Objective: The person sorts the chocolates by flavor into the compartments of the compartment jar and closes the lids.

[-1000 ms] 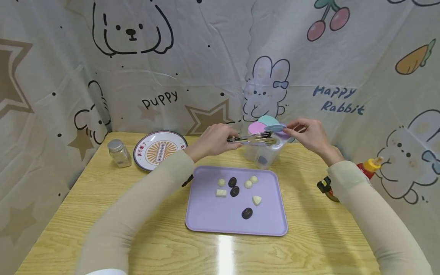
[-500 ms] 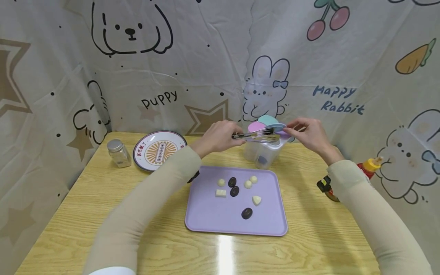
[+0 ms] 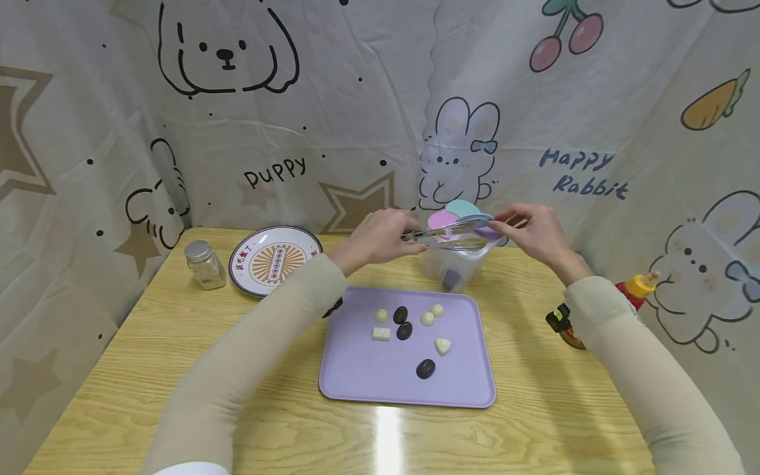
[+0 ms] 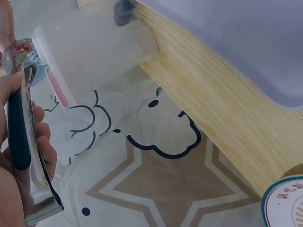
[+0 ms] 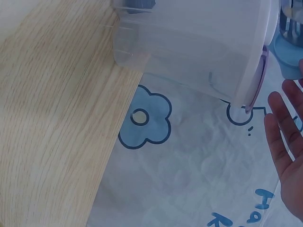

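Note:
My left hand grips metal tongs, whose heads lie over the top of a clear container at the back of the table. In the left wrist view, the tongs have a dark panel on the handle under my thumb. My right hand pinches the edge of a raised blue lid. Pink, mint and purple lids sit around it. A dark piece shows through the container's wall near the bottom. Between the tongs' heads I cannot tell whether anything is held.
In front lies a purple tray with several white and dark chocolates. A patterned plate and a glass jar stand back left. Beyond my right forearm is a red bottle with a yellow cap. A printed curtain closes the back.
My left hand and the tongs have moved right, further over the container. The dark piece inside sits slightly lower and further left. My right hand keeps its hold on the blue lid.

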### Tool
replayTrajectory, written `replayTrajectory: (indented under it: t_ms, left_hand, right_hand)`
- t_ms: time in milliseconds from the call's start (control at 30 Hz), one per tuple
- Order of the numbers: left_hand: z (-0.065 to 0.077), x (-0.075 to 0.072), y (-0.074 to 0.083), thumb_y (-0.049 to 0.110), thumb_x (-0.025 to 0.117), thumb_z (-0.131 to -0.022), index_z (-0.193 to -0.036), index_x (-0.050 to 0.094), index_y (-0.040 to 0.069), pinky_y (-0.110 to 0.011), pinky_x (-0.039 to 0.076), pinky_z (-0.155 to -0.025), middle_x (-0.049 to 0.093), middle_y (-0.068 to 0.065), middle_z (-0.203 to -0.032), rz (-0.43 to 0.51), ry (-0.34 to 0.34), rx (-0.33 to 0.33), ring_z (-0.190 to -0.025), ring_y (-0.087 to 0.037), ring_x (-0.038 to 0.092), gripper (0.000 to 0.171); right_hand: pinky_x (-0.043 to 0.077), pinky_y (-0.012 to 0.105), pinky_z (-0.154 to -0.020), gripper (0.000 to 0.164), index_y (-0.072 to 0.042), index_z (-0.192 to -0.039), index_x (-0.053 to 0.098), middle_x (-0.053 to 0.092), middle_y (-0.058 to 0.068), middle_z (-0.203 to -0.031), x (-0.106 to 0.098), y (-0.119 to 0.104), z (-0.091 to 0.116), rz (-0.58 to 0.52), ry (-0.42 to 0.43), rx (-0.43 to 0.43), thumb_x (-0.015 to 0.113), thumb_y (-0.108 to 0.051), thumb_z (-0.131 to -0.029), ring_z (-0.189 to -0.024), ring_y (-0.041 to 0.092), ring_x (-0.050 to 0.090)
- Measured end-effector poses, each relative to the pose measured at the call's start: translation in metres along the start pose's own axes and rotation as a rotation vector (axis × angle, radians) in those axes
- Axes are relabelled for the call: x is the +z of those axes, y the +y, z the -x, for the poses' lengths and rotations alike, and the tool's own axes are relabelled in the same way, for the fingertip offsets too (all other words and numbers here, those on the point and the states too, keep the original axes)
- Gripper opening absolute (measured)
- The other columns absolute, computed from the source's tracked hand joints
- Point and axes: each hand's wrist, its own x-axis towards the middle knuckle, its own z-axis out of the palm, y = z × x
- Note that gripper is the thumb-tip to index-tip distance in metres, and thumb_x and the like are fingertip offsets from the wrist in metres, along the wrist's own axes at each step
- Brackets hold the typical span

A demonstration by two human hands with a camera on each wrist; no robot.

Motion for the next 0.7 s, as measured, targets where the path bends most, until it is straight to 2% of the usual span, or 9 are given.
replayTrajectory:
  t_ms: [200, 300, 400, 467, 567, 700]
  left_hand:
    - [0.019, -0.007, -0.009, 0.042, 0.075, -0.098, -0.124, 0.078, 0.018, -0.033, 0.05, -0.069, 0.077, -0.001, -0.122, 0.006, 0.015, 0.007, -0.095, -0.019, 0.068, 0.036]
    - [0.032, -0.009, -0.016, 0.042, 0.075, -0.097, -0.125, 0.079, 0.018, -0.034, 0.052, -0.072, 0.077, -0.003, -0.128, 0.01, 0.021, 0.009, -0.103, -0.021, 0.072, 0.037]
    - [0.046, -0.008, -0.022, 0.042, 0.076, -0.096, -0.125, 0.079, 0.017, -0.037, 0.055, -0.077, 0.076, -0.005, -0.13, 0.006, 0.016, 0.006, -0.103, -0.024, 0.072, 0.038]
    - [0.056, -0.006, -0.025, 0.041, 0.077, -0.095, -0.124, 0.079, 0.016, -0.039, 0.056, -0.08, 0.077, -0.006, -0.126, -0.002, 0.01, 0.009, -0.101, -0.023, 0.072, 0.038]
    - [0.071, -0.001, -0.03, 0.04, 0.079, -0.094, -0.121, 0.08, 0.015, -0.037, 0.055, -0.078, 0.077, -0.004, -0.113, -0.019, -0.003, 0.024, -0.089, -0.018, 0.067, 0.036]
    - [0.092, 0.008, -0.035, 0.04, 0.081, -0.092, -0.116, 0.082, 0.016, -0.03, 0.048, -0.066, 0.07, 0.001, -0.093, -0.049, -0.016, 0.063, -0.076, -0.012, 0.057, 0.034]
  right_hand:
    - [0.051, 0.016, -0.067, 0.023, -0.005, -0.108, 0.078, 0.076, 0.019, -0.107, 0.0, 0.0, -0.001, -0.002, 0.001, 0.001, 0.076, -0.026, -0.099, -0.092, 0.028, 0.068]
    - [0.051, 0.016, -0.067, 0.025, -0.005, -0.108, 0.078, 0.076, 0.019, -0.107, 0.0, -0.001, -0.002, 0.002, 0.0, 0.003, 0.076, -0.028, -0.098, -0.091, 0.027, 0.068]
    - [0.051, 0.016, -0.067, 0.025, -0.005, -0.108, 0.078, 0.076, 0.019, -0.107, 0.0, -0.001, -0.002, 0.003, -0.002, 0.007, 0.077, -0.029, -0.098, -0.09, 0.025, 0.067]
    - [0.051, 0.017, -0.067, 0.026, -0.005, -0.108, 0.078, 0.076, 0.019, -0.107, 0.0, -0.001, -0.002, 0.0, -0.003, 0.007, 0.077, -0.029, -0.098, -0.09, 0.024, 0.067]
    - [0.052, 0.017, -0.067, 0.026, -0.005, -0.108, 0.078, 0.076, 0.019, -0.107, 0.0, -0.001, -0.001, -0.003, -0.006, 0.013, 0.077, -0.029, -0.098, -0.089, 0.023, 0.066]
    - [0.051, 0.016, -0.067, 0.028, -0.005, -0.109, 0.078, 0.076, 0.019, -0.108, -0.001, -0.002, -0.001, -0.007, -0.01, 0.015, 0.077, -0.03, -0.098, -0.091, 0.023, 0.066]
